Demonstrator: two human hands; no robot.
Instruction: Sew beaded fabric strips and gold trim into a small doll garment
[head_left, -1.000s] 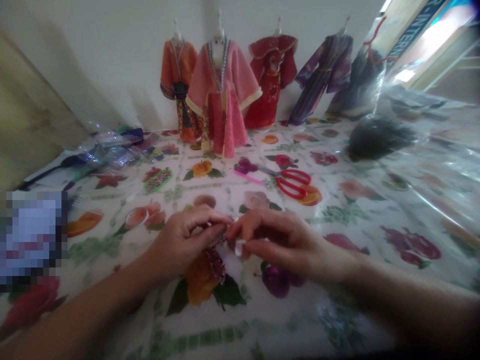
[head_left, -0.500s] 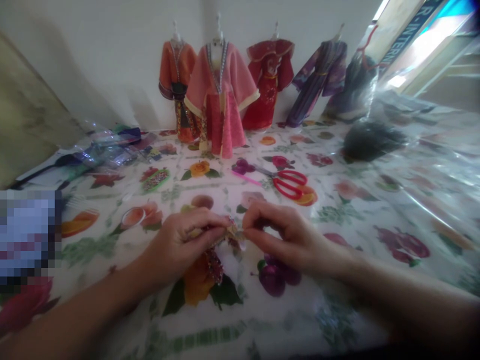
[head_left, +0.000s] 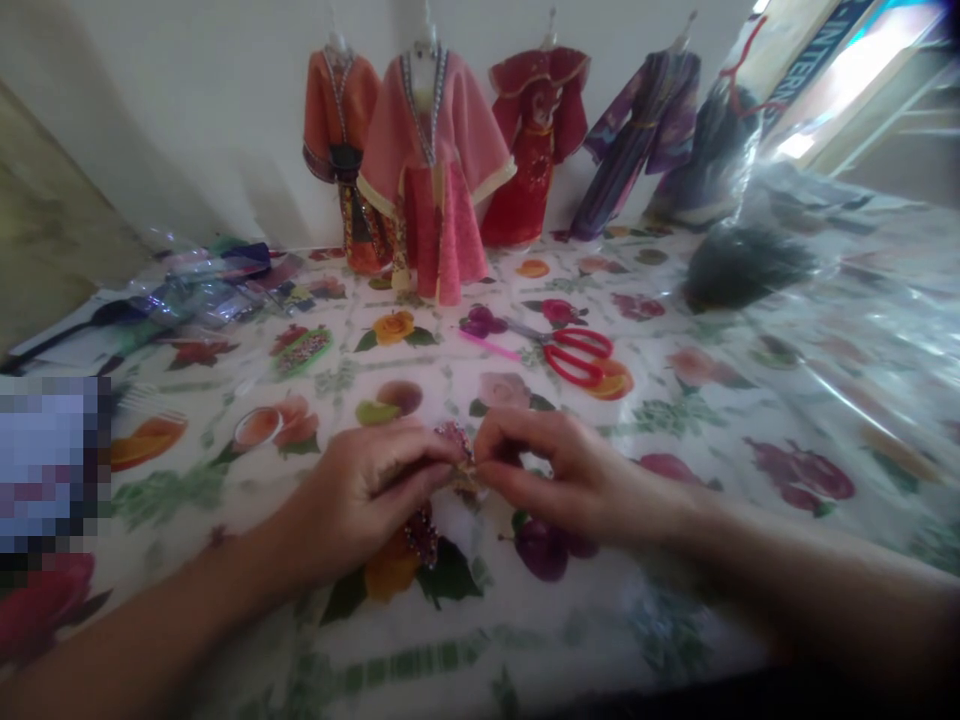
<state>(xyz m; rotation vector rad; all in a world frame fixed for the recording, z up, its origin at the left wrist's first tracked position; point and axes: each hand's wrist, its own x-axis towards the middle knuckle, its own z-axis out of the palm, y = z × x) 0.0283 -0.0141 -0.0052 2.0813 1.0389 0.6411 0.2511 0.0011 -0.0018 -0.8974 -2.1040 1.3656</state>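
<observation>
My left hand [head_left: 367, 490] is closed in a pinch on a small beaded strip [head_left: 422, 535] in dark red and multicoloured tones. One part of the strip shows above the fingertips, and a longer end dangles below them. Right beside it, my right hand [head_left: 562, 470] also pinches, thumb against forefinger, almost touching the left fingertips. What lies between the right fingers is too small and blurred to name. A pair of scissors [head_left: 576, 355] with red handles lies beyond the right hand, next to a thin pink stick [head_left: 489, 346].
Doll-sized robes stand along the wall, among them a pink one [head_left: 446, 220] and a red one [head_left: 532, 190]. A green dish of beads [head_left: 301, 352] sits left of centre. Plastic packets [head_left: 225, 280] lie back left; a bagged dark bundle [head_left: 742, 265] is at right. A floral cloth [head_left: 570, 640] covers the table.
Both hands stay close together and have shifted slightly left in view. More of the beaded strip shows above the left fingertips. The whole view has tilted a little.
</observation>
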